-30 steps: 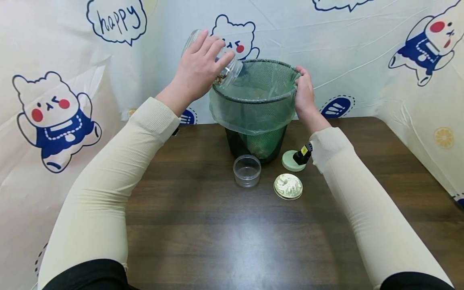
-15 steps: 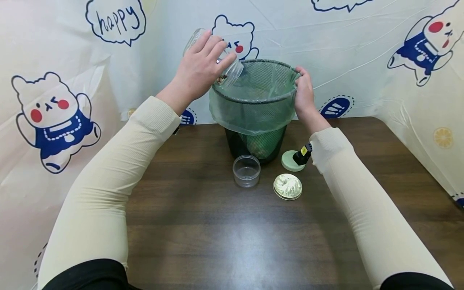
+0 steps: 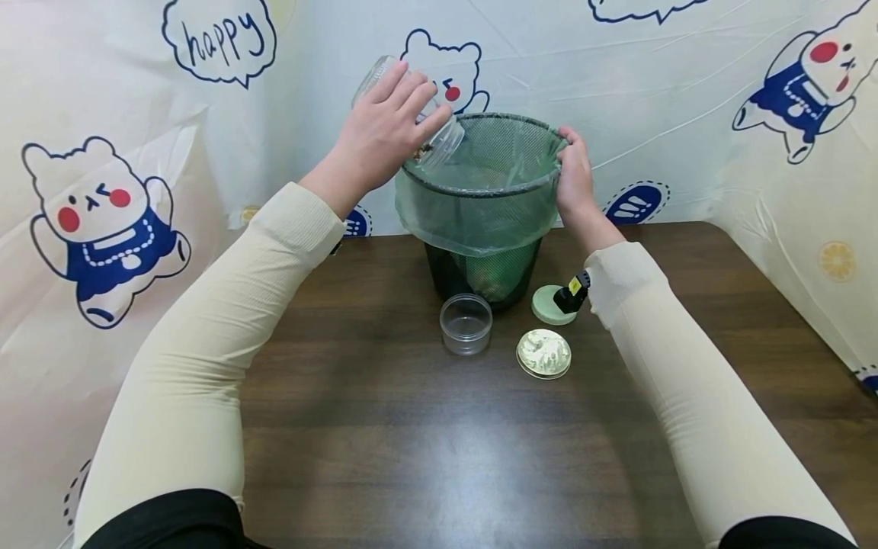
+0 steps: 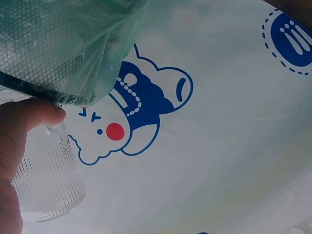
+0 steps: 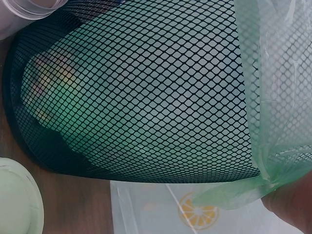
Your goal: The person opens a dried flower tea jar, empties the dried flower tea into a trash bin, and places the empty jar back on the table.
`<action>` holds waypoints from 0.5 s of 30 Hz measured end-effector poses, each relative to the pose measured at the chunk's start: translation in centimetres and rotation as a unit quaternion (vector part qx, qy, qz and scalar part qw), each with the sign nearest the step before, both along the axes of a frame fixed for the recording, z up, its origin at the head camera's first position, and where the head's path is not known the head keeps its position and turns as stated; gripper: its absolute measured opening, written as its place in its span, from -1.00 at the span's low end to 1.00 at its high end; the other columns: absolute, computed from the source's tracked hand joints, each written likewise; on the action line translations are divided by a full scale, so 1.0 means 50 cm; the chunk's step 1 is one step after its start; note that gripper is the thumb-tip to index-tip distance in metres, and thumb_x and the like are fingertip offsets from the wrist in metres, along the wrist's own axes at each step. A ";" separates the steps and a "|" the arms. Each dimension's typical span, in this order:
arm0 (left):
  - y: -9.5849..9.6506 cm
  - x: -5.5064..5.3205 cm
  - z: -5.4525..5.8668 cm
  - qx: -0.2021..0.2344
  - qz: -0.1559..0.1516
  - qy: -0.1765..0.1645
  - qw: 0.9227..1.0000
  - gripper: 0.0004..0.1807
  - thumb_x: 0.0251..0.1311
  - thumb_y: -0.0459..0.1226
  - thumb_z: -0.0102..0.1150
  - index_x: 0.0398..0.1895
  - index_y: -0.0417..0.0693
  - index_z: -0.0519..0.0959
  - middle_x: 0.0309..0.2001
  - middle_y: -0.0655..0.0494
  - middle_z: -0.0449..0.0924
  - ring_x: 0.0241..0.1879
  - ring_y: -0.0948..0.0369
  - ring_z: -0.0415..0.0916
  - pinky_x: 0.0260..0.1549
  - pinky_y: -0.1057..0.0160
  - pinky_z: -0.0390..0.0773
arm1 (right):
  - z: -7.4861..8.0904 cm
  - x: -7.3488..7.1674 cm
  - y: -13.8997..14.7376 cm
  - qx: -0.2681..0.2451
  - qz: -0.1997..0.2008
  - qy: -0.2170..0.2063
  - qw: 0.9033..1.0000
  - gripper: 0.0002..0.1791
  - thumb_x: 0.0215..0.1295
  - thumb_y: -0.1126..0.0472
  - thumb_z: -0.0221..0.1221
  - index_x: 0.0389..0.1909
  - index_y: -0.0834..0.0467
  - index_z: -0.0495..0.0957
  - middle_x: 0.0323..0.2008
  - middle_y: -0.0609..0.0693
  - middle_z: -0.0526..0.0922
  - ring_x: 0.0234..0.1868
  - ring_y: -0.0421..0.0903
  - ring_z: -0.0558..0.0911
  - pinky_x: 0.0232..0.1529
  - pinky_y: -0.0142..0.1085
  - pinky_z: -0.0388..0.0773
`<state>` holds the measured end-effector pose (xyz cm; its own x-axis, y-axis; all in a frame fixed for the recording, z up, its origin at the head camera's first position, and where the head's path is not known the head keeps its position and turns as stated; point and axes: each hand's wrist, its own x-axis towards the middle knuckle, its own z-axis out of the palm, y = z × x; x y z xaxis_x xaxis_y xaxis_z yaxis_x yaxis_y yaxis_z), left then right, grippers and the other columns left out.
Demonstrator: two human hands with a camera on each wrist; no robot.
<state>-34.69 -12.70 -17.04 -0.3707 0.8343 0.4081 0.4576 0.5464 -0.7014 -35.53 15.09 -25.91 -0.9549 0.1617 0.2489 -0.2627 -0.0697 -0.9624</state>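
Note:
My left hand holds a clear ribbed jar tipped over, its mouth leaning over the left rim of a black mesh wastebasket. Small brownish bits show inside near the jar's mouth. A thin green bag lines the basket and folds down outside its rim. At the opposite side, my right hand grips the rim through the bag. Through the mesh, a blurred lump of contents sits at the basket's bottom.
In front of the basket stand a clear round tub, a pale green lid and a gold-rimmed lid with a whitish crinkled face, all on the brown table. A printed curtain hangs right behind.
My left hand and the jar have shifted slightly to the right, further over the basket. Fewer brownish bits show at the jar's mouth. The right hand stays on the rim.

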 end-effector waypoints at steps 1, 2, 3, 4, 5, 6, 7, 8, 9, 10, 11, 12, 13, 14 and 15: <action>0.000 0.000 0.000 -0.001 0.000 0.000 1.000 -0.36 0.13 -0.47 0.24 0.30 -0.13 0.29 0.26 -0.25 0.31 0.31 -0.11 0.17 0.40 0.09 -0.27 | 0.000 0.000 0.000 -0.001 0.000 0.001 1.000 -0.43 0.38 0.27 -0.40 0.41 0.14 0.16 0.30 -0.02 0.23 0.16 -0.16 0.25 0.08 -0.50 0.19; 0.001 0.000 0.000 -0.002 -0.001 0.002 1.000 -0.37 0.13 -0.47 0.24 0.30 -0.13 0.30 0.26 -0.25 0.32 0.31 -0.11 0.17 0.40 0.10 -0.27 | 0.000 -0.001 0.000 -0.001 0.000 0.002 1.000 -0.43 0.38 0.27 -0.40 0.41 0.14 0.16 0.30 -0.02 0.23 0.16 -0.17 0.25 0.08 -0.50 0.19; 0.001 0.000 0.001 -0.003 -0.002 0.003 1.000 -0.38 0.14 -0.48 0.23 0.29 -0.13 0.30 0.26 -0.25 0.32 0.31 -0.11 0.18 0.40 0.10 -0.27 | 0.000 -0.001 -0.001 0.002 -0.001 0.002 1.000 -0.43 0.39 0.27 -0.40 0.41 0.13 0.16 0.31 -0.02 0.23 0.17 -0.17 0.24 0.08 -0.50 0.18; 0.001 0.000 0.001 -0.005 -0.002 0.004 1.000 -0.37 0.13 -0.48 0.23 0.30 -0.13 0.30 0.26 -0.25 0.32 0.31 -0.11 0.17 0.40 0.10 -0.27 | 0.000 -0.001 -0.001 0.004 -0.002 0.002 1.000 -0.43 0.39 0.27 -0.40 0.41 0.13 0.16 0.33 -0.03 0.22 0.18 -0.18 0.23 0.09 -0.50 0.18; 0.002 0.000 0.002 -0.006 -0.003 0.005 1.000 -0.37 0.12 -0.48 0.23 0.30 -0.13 0.30 0.26 -0.25 0.32 0.31 -0.11 0.17 0.40 0.10 -0.27 | 0.000 -0.001 -0.001 0.009 -0.003 0.001 1.000 -0.43 0.39 0.27 -0.40 0.41 0.13 0.16 0.34 -0.04 0.20 0.19 -0.19 0.22 0.09 -0.50 0.17; 0.002 0.001 0.002 -0.008 -0.003 0.006 1.000 -0.36 0.12 -0.49 0.24 0.30 -0.13 0.30 0.26 -0.25 0.33 0.31 -0.11 0.18 0.40 0.10 -0.27 | 0.000 -0.001 -0.001 0.013 -0.003 0.000 1.000 -0.42 0.39 0.26 -0.41 0.42 0.13 0.15 0.35 -0.04 0.20 0.19 -0.19 0.22 0.09 -0.50 0.17; 0.002 0.000 0.002 -0.010 -0.003 0.006 1.000 -0.36 0.11 -0.48 0.25 0.30 -0.13 0.31 0.26 -0.25 0.33 0.31 -0.11 0.17 0.40 0.10 -0.27 | 0.000 0.000 -0.001 0.016 -0.004 -0.001 1.000 -0.42 0.39 0.26 -0.41 0.42 0.13 0.15 0.36 -0.05 0.19 0.20 -0.19 0.21 0.09 -0.50 0.16; 0.003 0.001 0.002 -0.012 -0.003 0.008 1.000 -0.35 0.11 -0.48 0.25 0.30 -0.13 0.31 0.26 -0.25 0.33 0.31 -0.11 0.18 0.40 0.10 -0.26 | 0.000 0.000 -0.001 0.016 -0.004 -0.002 1.000 -0.42 0.39 0.26 -0.41 0.42 0.14 0.15 0.36 -0.04 0.19 0.20 -0.19 0.21 0.09 -0.49 0.16; 0.003 0.001 0.002 -0.015 -0.001 0.008 1.000 -0.34 0.10 -0.48 0.26 0.30 -0.13 0.30 0.27 -0.25 0.32 0.31 -0.11 0.17 0.40 0.10 -0.27 | 0.000 0.000 -0.001 0.016 -0.005 -0.002 1.000 -0.42 0.39 0.26 -0.41 0.42 0.14 0.15 0.36 -0.05 0.19 0.20 -0.19 0.21 0.09 -0.49 0.16; 0.003 0.001 0.003 -0.017 0.000 0.008 1.000 -0.33 0.09 -0.47 0.27 0.31 -0.13 0.30 0.27 -0.25 0.32 0.32 -0.11 0.17 0.40 0.10 -0.28 | 0.000 0.001 -0.001 0.017 -0.005 -0.003 1.000 -0.42 0.39 0.26 -0.41 0.43 0.14 0.14 0.36 -0.05 0.19 0.20 -0.18 0.21 0.09 -0.49 0.16; 0.003 0.001 0.003 -0.019 0.001 0.010 1.000 -0.32 0.09 -0.47 0.28 0.31 -0.13 0.30 0.28 -0.25 0.32 0.32 -0.11 0.16 0.40 0.10 -0.28 | 0.000 0.001 -0.001 0.017 -0.006 -0.003 1.000 -0.42 0.39 0.26 -0.41 0.43 0.14 0.14 0.36 -0.05 0.19 0.20 -0.18 0.21 0.08 -0.49 0.16; 0.003 0.001 0.003 -0.022 0.003 0.010 1.000 -0.32 0.09 -0.47 0.28 0.32 -0.13 0.30 0.28 -0.25 0.31 0.32 -0.11 0.16 0.40 0.11 -0.29 | 0.000 0.001 -0.001 0.018 -0.006 -0.003 1.000 -0.42 0.40 0.26 -0.41 0.43 0.14 0.14 0.36 -0.05 0.19 0.20 -0.18 0.21 0.08 -0.49 0.16; 0.003 0.001 0.003 -0.023 0.004 0.011 1.000 -0.31 0.08 -0.46 0.29 0.32 -0.13 0.29 0.28 -0.25 0.31 0.32 -0.11 0.16 0.40 0.11 -0.30 | 0.000 0.002 -0.001 0.018 -0.007 -0.004 1.000 -0.42 0.40 0.26 -0.41 0.43 0.14 0.14 0.37 -0.05 0.19 0.20 -0.18 0.21 0.08 -0.49 0.16; 0.003 0.000 0.003 -0.025 0.006 0.012 1.000 -0.30 0.08 -0.47 0.29 0.32 -0.13 0.29 0.28 -0.25 0.31 0.32 -0.10 0.16 0.40 0.11 -0.30 | 0.001 0.002 -0.001 0.018 -0.007 -0.003 1.000 -0.42 0.40 0.26 -0.40 0.43 0.14 0.14 0.37 -0.05 0.18 0.20 -0.18 0.21 0.08 -0.49 0.16; 0.003 0.000 0.003 -0.027 0.006 0.012 1.000 -0.30 0.08 -0.47 0.29 0.33 -0.13 0.29 0.28 -0.25 0.31 0.33 -0.10 0.16 0.40 0.11 -0.31 | 0.001 0.002 -0.001 0.020 -0.007 -0.004 1.000 -0.42 0.40 0.26 -0.40 0.43 0.14 0.14 0.37 -0.06 0.18 0.20 -0.19 0.21 0.09 -0.49 0.16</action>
<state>-34.69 -12.53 -16.91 -0.3721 0.8508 0.3710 0.4340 0.5129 -0.7407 -35.42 15.05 -25.88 -0.9545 0.1654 0.2483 -0.2561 -0.0274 -0.9663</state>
